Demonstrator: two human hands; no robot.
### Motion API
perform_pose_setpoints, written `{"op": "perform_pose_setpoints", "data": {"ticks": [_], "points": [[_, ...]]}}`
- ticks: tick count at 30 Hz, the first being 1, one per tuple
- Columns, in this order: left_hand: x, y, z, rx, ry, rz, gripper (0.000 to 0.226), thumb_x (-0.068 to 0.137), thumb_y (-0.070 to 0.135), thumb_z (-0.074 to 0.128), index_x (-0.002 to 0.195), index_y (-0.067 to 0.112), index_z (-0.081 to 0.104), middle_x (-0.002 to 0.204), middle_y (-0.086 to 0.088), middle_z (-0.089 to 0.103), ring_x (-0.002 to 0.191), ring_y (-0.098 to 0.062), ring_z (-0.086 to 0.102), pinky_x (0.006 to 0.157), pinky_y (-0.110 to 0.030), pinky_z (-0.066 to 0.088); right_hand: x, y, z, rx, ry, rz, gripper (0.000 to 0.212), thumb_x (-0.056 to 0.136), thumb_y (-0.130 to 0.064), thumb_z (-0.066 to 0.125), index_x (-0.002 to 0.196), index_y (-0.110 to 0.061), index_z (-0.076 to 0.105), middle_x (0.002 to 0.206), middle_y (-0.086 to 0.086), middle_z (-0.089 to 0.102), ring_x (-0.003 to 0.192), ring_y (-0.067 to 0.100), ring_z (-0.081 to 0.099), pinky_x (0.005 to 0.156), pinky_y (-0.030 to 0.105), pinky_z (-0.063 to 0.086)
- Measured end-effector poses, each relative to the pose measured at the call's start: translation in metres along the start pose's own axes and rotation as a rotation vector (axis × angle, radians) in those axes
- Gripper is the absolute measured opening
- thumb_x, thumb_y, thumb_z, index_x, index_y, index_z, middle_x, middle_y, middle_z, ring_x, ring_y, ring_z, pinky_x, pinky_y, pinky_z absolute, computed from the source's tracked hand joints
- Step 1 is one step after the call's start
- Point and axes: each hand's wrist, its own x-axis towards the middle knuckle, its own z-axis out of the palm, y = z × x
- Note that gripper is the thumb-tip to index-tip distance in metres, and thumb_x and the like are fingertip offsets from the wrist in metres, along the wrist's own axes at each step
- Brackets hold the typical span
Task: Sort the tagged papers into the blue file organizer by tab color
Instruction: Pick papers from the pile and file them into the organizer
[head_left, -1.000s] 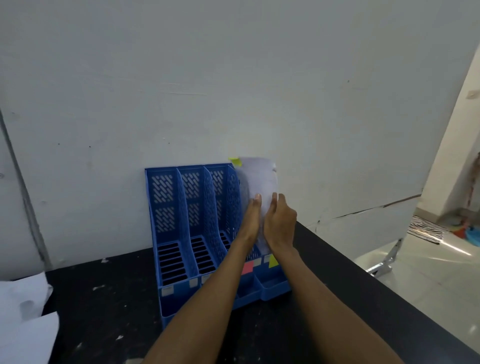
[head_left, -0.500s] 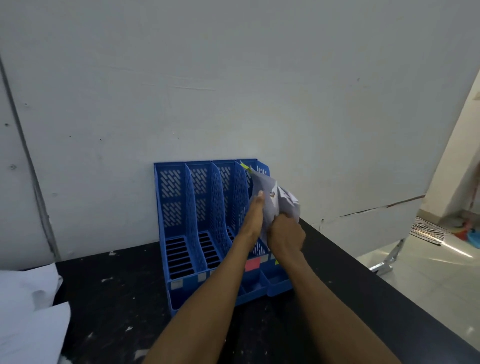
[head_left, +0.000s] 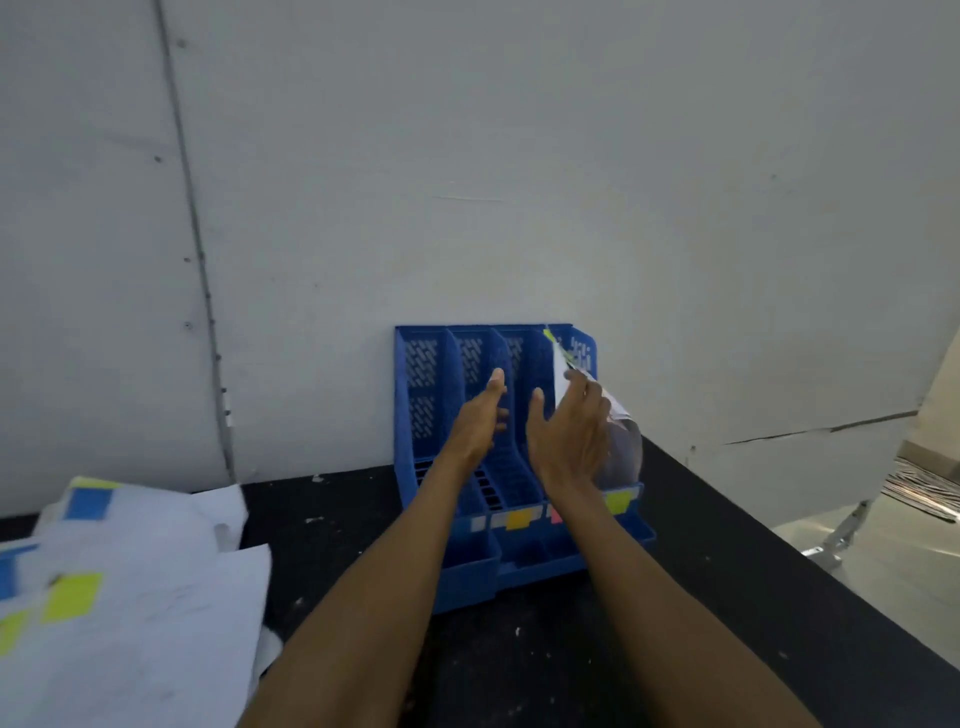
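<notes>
The blue file organizer (head_left: 431, 395) stands against the wall on the black table, its front lip carrying white, orange, pink and yellow labels. A white paper with a yellow-green tab (head_left: 621, 415) sits bent in the rightmost slot, above the yellow label (head_left: 617, 501). My right hand (head_left: 569, 431) is open, its fingers straight against that paper's left side. My left hand (head_left: 480, 415) hovers open in front of the middle slots, holding nothing. More tagged papers (head_left: 130, 587) with blue and yellow tabs lie in a loose pile at the left.
The grey wall rises directly behind the organizer. The black table (head_left: 753, 597) ends in a diagonal edge at the right, with floor and a metal stand leg (head_left: 841, 535) beyond it.
Both hands have released the paper, which now sits in the rightmost slot. The left hand moved left, away from it. The view shifted, bringing the paper pile at left into sight.
</notes>
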Motion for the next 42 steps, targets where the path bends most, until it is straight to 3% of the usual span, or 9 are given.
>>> {"op": "perform_pose_setpoints", "data": {"ticks": [5, 10, 13, 16, 18, 24, 28, 39, 42], "points": [[-0.033, 0.003, -0.101, 0.058, 0.201, 0.008, 0.066, 0.095, 0.062, 0.034, 0.13, 0.011, 0.059, 0.121, -0.011, 0.063, 0.101, -0.023, 0.062, 0.081, -0.031, 0.046, -0.056, -0.085, 0.024, 0.177, -0.071, -0.132, 0.027, 0.096, -0.027, 0.052, 0.118, -0.012, 0.054, 0.111, 0.007, 0.058, 0.098, 0.023, 0.054, 0.061, 0.028, 0.043], [-0.096, -0.018, -0.208, 0.268, 0.379, -0.001, 0.051, 0.095, 0.057, 0.043, 0.107, 0.014, 0.068, 0.099, -0.005, 0.07, 0.089, -0.018, 0.066, 0.088, -0.036, 0.05, -0.134, -0.155, 0.044, 0.326, -0.459, -0.088, 0.021, 0.095, -0.029, 0.051, 0.112, -0.016, 0.055, 0.098, 0.001, 0.064, 0.088, 0.019, 0.06, 0.065, 0.029, 0.043], [-0.145, -0.047, -0.273, 0.518, 0.516, -0.026, 0.03, 0.096, 0.035, 0.053, 0.083, 0.012, 0.066, 0.084, -0.006, 0.068, 0.085, -0.025, 0.062, 0.078, -0.032, 0.046, -0.185, -0.187, 0.055, 0.209, -0.766, 0.053, 0.041, 0.093, -0.039, 0.056, 0.122, -0.01, 0.052, 0.118, 0.009, 0.061, 0.105, 0.024, 0.058, 0.079, 0.032, 0.047], [-0.19, -0.074, -0.326, 0.684, 0.636, -0.105, 0.02, 0.092, 0.022, 0.059, 0.107, 0.011, 0.069, 0.107, -0.007, 0.069, 0.1, -0.023, 0.063, 0.083, -0.025, 0.041, -0.227, -0.207, 0.061, 0.068, -1.009, 0.208, 0.078, 0.084, -0.051, 0.064, 0.14, -0.006, 0.036, 0.141, 0.014, 0.044, 0.126, 0.031, 0.046, 0.097, 0.039, 0.044], [-0.215, -0.087, -0.349, 0.765, 0.66, -0.157, 0.027, 0.09, 0.019, 0.062, 0.115, 0.011, 0.066, 0.114, -0.007, 0.068, 0.105, -0.023, 0.062, 0.086, -0.026, 0.042, -0.245, -0.214, 0.062, 0.089, -1.082, 0.249, 0.08, 0.078, -0.049, 0.072, 0.137, -0.007, 0.039, 0.138, 0.012, 0.047, 0.123, 0.029, 0.05, 0.096, 0.038, 0.048], [-0.254, -0.117, -0.37, 0.828, 0.601, -0.252, 0.034, 0.087, 0.018, 0.067, 0.12, 0.011, 0.063, 0.122, -0.009, 0.062, 0.11, -0.024, 0.058, 0.095, -0.03, 0.043, -0.258, -0.23, 0.051, 0.085, -0.878, 0.27, 0.028, 0.087, -0.011, 0.067, 0.114, -0.011, 0.056, 0.114, 0.007, 0.062, 0.087, 0.017, 0.056, 0.067, 0.023, 0.045], [-0.259, -0.124, -0.365, 0.803, 0.635, -0.269, 0.037, 0.091, 0.022, 0.065, 0.126, 0.013, 0.059, 0.129, -0.006, 0.058, 0.118, -0.02, 0.054, 0.099, -0.026, 0.038, -0.255, -0.226, 0.05, 0.087, -0.79, 0.249, 0.001, 0.091, -0.015, 0.063, 0.09, -0.015, 0.063, 0.094, 0.001, 0.067, 0.069, 0.008, 0.051, 0.052, 0.016, 0.038], [-0.255, -0.126, -0.348, 0.725, 0.79, -0.258, 0.043, 0.095, 0.039, 0.056, 0.13, 0.014, 0.057, 0.13, -0.008, 0.058, 0.119, -0.024, 0.054, 0.107, -0.04, 0.04, -0.251, -0.209, 0.049, 0.519, -0.656, 0.17, 0.027, 0.098, -0.02, 0.052, 0.078, -0.007, 0.062, 0.073, 0.003, 0.061, 0.072, 0.017, 0.057, 0.055, 0.016, 0.036], [-0.257, -0.123, -0.344, 0.719, 0.797, -0.245, 0.04, 0.094, 0.037, 0.057, 0.127, 0.013, 0.059, 0.127, -0.007, 0.059, 0.117, -0.024, 0.055, 0.106, -0.041, 0.04, -0.251, -0.208, 0.046, 0.493, -0.606, 0.08, 0.026, 0.1, -0.025, 0.048, 0.107, -0.012, 0.069, 0.1, -0.002, 0.064, 0.089, 0.012, 0.058, 0.068, 0.019, 0.04]]}}
